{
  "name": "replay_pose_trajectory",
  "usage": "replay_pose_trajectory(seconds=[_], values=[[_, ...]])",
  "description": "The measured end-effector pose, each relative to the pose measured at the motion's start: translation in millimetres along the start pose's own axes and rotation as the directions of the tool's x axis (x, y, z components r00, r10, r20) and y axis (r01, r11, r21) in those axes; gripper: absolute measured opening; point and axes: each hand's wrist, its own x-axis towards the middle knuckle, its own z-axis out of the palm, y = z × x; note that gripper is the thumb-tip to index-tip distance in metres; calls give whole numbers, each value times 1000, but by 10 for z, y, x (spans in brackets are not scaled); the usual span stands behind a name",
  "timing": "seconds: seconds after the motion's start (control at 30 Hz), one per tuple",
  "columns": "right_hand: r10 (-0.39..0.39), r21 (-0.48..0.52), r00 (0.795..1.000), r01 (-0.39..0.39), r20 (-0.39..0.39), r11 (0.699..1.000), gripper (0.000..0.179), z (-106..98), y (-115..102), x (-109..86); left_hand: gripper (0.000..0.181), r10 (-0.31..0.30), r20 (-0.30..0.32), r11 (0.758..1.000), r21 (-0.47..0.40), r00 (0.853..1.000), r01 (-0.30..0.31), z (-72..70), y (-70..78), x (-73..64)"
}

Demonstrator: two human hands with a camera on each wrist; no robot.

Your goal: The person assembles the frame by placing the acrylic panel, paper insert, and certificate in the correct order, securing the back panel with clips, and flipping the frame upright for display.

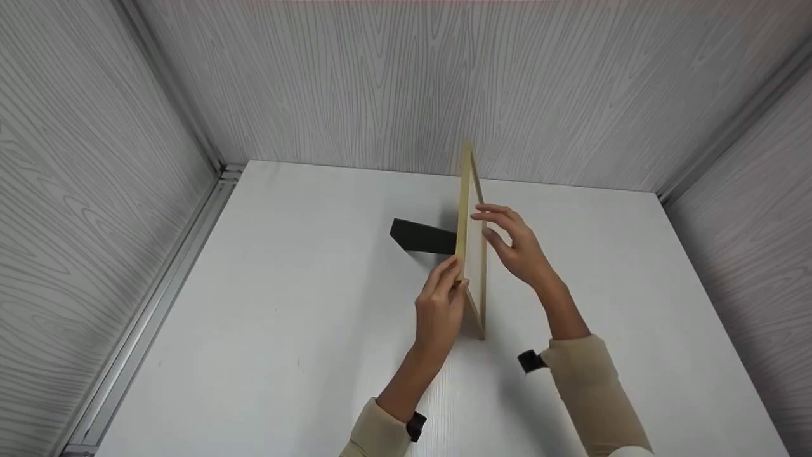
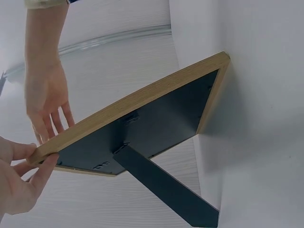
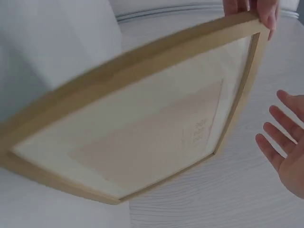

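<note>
A picture frame (image 1: pixel 465 209) with a light wooden border stands upright on the white table, seen nearly edge-on in the head view. My left hand (image 1: pixel 439 311) pinches its near upper corner between thumb and fingers. From the dark back panel (image 2: pixel 161 114) a black easel leg (image 1: pixel 423 236) juts out to the left, swung away from the panel. On the other side, my right hand (image 1: pixel 517 244) hovers beside the front, fingers spread and lightly bent, holding nothing. The right wrist view shows a pale mat and a pinkish print (image 3: pixel 156 137) inside the border.
The white tabletop (image 1: pixel 285 285) is bounded by a grey wood-grain back wall (image 1: pixel 355 89) and side walls. A metal rail (image 1: pixel 165 298) runs along the left edge. Each wrist wears a small black device (image 1: pixel 530 361).
</note>
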Motion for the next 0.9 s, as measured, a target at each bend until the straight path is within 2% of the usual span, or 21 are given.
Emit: replay_pose_trajectory(seconds=[0.07, 0.13, 0.2, 0.23, 0.43, 0.7, 0.8, 0.9], values=[[-58, -75, 985, 71, 162, 995, 28, -11, 32, 132, 30, -1, 7, 1000, -3, 1000, 1, -15, -12, 6], [-62, -115, 954, 100, 292, 988, 31, -13, 46, 207, 29, -5, 13, 1000, -11, 1000, 5, -28, -26, 10], [-43, -149, 931, 103, 363, 984, 34, -5, 56, 240, 30, -16, 19, 999, -32, 1000, 16, -42, -41, 13], [-35, -168, 925, 106, 378, 980, 35, 2, 60, 243, 31, -22, 24, 999, -44, 999, 23, -52, -49, 15], [-14, -226, 935, 100, 354, 969, 36, 51, 45, 230, 32, -62, 21, 993, -99, 998, 64, -100, -107, 34], [14, -331, 956, 88, 294, 939, 35, 118, 18, 236, 29, -83, -16, 995, -63, 996, 82, -155, -228, 50], [21, -385, 969, 78, 248, 920, 35, 160, 9, 247, 28, -136, -43, 988, -85, 990, 132, -155, -298, 68], [30, -431, 981, 57, 191, 901, 35, 207, -9, 268, 29, -217, -89, 970, -135, 972, 204, -133, -375, 70]])
